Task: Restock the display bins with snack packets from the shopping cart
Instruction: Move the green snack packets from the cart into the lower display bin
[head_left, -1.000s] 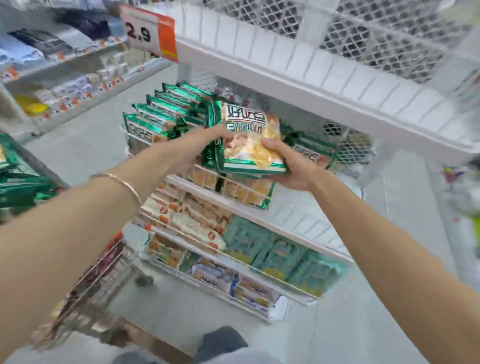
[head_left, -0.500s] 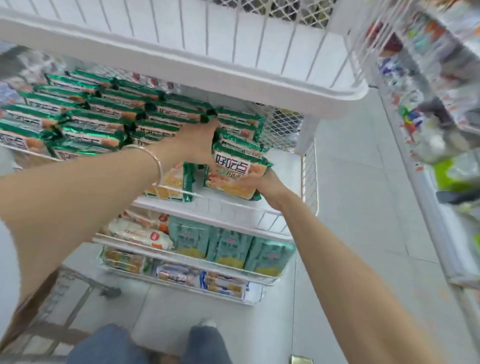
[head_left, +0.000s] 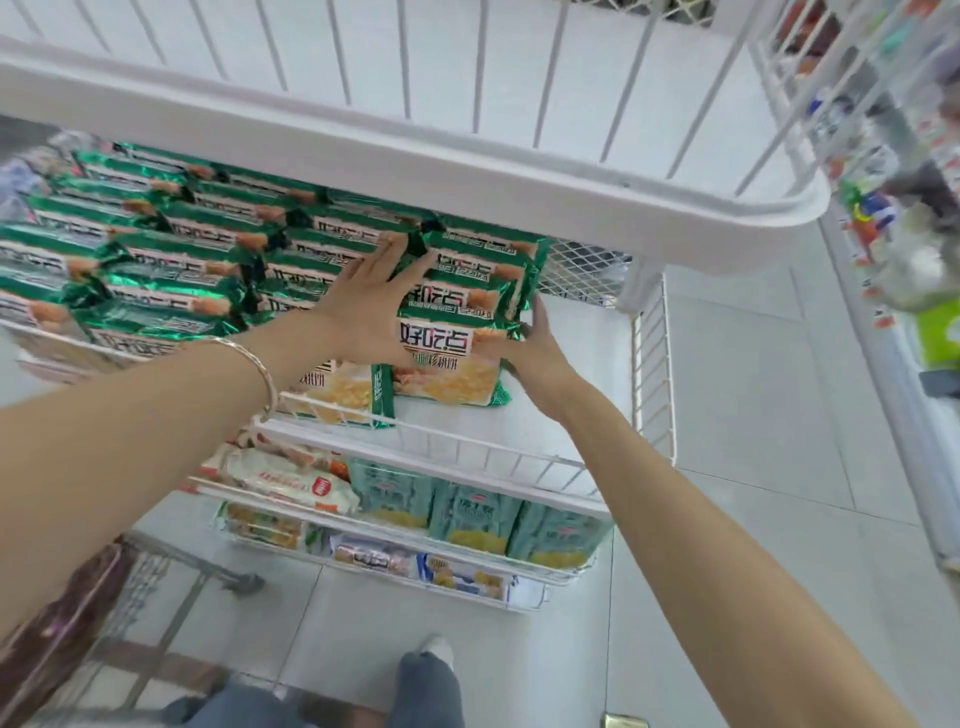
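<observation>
**Placement step, head view.** A short stack of green snack packets (head_left: 447, 364) stands at centre frame in the middle display bin (head_left: 467, 454). It sits at the right end of the filled rows of matching packets (head_left: 156, 249), which run toward the upper left under the rim of the upper bin (head_left: 467, 171).

The left hand (head_left: 374, 306), with a bracelet (head_left: 260, 369) at the wrist, lies flat on the stack. Its fingers are straight and spread, pressing the stack back against the rows and grasping nothing. The right hand (head_left: 530, 353) takes the stack's right edge, thumb on the front packet's face and fingers laid along its side. This is a light pinch, not a closed fist.

The step in hand appears to be squaring this batch against its neighbours. The bin's white base shows to the right of the stack, so restocking looks unfinished.

The next move calls for both hands to let go only once the packets stand without tipping over the low wire front. They would then reach to the shopping cart (head_left: 171, 566) at lower left, whose contents cannot be made out.

**Writing.** The front packet bears bold characters "好吃点" on a white panel, and the same mark recurs, partly hidden, on the packets behind it and in the rows. A smaller line below is partly covered and seems to end "核桃饼". The teal packets (head_left: 467, 514) in the bin beneath carry a small red oval logo, and the pale packets (head_left: 291, 483) to their left carry a red mark. Neither is legible.
</observation>
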